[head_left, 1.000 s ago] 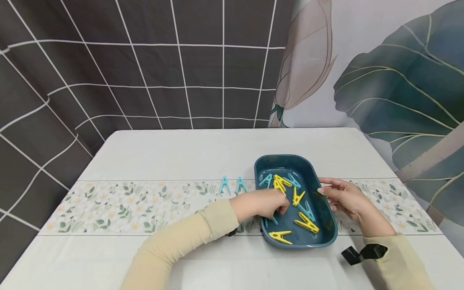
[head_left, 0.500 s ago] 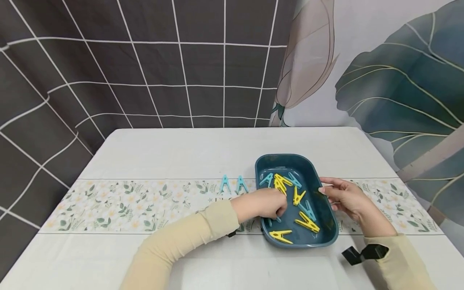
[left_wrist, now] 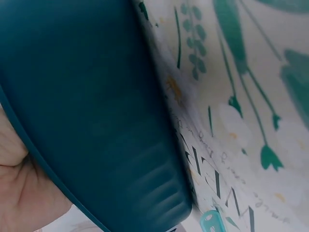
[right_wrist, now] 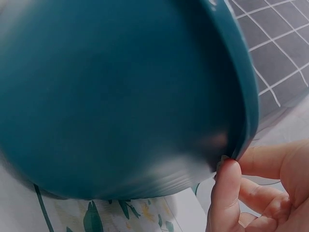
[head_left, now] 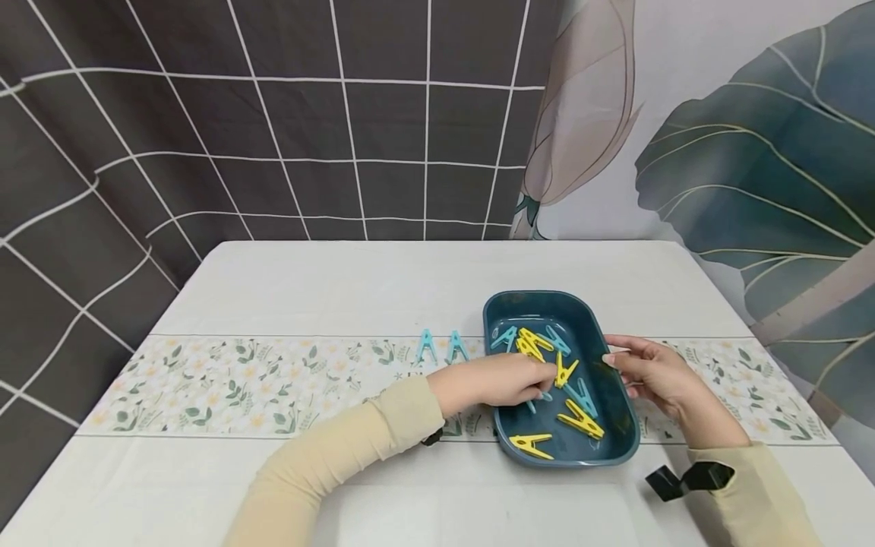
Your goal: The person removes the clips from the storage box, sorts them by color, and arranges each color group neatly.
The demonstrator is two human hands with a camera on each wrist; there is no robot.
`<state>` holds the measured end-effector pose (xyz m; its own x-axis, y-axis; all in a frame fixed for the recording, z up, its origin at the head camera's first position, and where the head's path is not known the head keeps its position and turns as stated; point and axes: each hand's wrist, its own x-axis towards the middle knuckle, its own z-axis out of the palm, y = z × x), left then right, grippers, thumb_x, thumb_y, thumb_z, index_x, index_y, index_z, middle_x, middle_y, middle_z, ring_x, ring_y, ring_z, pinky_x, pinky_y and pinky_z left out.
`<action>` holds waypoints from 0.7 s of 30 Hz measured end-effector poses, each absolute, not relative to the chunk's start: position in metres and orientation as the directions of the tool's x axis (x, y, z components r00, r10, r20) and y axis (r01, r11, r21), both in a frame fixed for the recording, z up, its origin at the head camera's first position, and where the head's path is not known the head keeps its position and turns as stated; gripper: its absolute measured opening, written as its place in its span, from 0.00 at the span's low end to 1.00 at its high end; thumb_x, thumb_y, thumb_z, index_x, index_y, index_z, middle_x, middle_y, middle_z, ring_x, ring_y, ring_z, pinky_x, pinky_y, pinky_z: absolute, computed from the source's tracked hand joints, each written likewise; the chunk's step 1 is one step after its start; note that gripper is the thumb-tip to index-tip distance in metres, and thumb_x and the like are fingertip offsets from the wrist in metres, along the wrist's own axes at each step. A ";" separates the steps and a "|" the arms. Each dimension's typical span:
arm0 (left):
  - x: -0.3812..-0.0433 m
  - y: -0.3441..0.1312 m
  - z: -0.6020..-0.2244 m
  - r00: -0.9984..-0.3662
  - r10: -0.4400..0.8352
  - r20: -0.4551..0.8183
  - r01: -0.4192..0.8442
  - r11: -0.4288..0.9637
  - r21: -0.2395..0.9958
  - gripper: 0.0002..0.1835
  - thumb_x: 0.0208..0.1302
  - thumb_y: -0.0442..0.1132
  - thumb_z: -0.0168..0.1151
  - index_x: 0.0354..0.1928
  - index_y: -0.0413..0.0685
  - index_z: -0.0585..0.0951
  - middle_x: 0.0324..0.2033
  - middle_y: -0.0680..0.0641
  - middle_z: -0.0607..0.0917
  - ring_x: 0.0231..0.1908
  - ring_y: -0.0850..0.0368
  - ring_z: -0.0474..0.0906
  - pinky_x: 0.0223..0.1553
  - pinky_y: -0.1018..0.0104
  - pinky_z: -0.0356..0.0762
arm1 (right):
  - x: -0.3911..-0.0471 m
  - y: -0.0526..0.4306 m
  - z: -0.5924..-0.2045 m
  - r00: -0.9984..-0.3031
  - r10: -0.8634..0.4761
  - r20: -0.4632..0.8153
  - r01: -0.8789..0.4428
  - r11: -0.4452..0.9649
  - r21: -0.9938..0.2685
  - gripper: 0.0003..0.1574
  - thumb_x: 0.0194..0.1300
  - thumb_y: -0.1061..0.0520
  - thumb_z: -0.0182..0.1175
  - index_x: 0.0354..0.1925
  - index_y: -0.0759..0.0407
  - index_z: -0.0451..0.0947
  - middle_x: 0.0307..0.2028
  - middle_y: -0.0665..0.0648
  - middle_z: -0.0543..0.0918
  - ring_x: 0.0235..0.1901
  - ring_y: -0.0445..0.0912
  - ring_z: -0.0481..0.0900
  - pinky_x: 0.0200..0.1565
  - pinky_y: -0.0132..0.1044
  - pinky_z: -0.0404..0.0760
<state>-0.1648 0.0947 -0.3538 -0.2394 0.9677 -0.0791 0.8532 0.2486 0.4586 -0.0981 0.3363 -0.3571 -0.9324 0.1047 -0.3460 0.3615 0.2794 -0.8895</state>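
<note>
My left hand [head_left: 509, 378] reaches over the near-left wall of a dark teal plastic tray [head_left: 618, 444]. Its fingers are curled down inside and pinch a blue clothespin [head_left: 544, 396], of which only small parts show under the knuckles. At the tray's right side my right hand [head_left: 652, 380] pinches the rim between thumb and fingers; the right wrist view shows the fingers [right_wrist: 227, 193] at the rim. Several yellow clothespins [head_left: 581, 418] and blue clothespins [head_left: 579, 396] lie loose in the tray. Only part of the left hand [left_wrist: 24, 179] shows beyond the tray wall in its wrist view.
Left of the tray, two light-blue clothespins [head_left: 441, 347] are set side by side on the table. A white tablecloth [head_left: 328, 281] with a floral band covers the table. A dark checked curtain [head_left: 287, 121] hangs behind.
Inside the tray my left hand has shifted slightly right and away from me, the blue clothespin moving with it. The right hand keeps its hold on the rim.
</note>
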 end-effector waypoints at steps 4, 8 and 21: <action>-0.166 0.094 -0.351 -0.238 0.968 -0.076 0.832 0.243 0.498 0.04 0.73 0.38 0.49 0.37 0.49 0.67 0.25 0.53 0.70 0.26 0.64 0.67 0.30 0.80 0.61 | -0.098 0.336 -0.357 -0.931 0.109 -0.348 0.364 0.282 -0.887 0.38 0.68 0.57 0.55 0.69 0.70 0.53 0.28 0.42 0.79 0.22 0.38 0.74 0.22 0.29 0.78; -0.169 0.094 -0.348 -0.227 0.972 -0.055 0.804 0.219 0.553 0.03 0.73 0.39 0.49 0.39 0.48 0.68 0.27 0.53 0.72 0.26 0.64 0.67 0.30 0.81 0.62 | -0.098 0.336 -0.357 -0.933 0.109 -0.342 0.359 0.284 -0.889 0.38 0.69 0.57 0.55 0.69 0.70 0.53 0.28 0.42 0.79 0.21 0.38 0.73 0.22 0.29 0.78; -0.181 0.080 -0.347 -0.289 0.952 0.097 0.716 0.148 0.683 0.07 0.64 0.39 0.62 0.42 0.46 0.79 0.42 0.50 0.82 0.45 0.61 0.76 0.49 0.80 0.71 | -0.097 0.335 -0.356 -0.935 0.095 -0.342 0.354 0.290 -0.889 0.38 0.69 0.58 0.54 0.69 0.70 0.52 0.29 0.42 0.80 0.21 0.37 0.73 0.22 0.28 0.77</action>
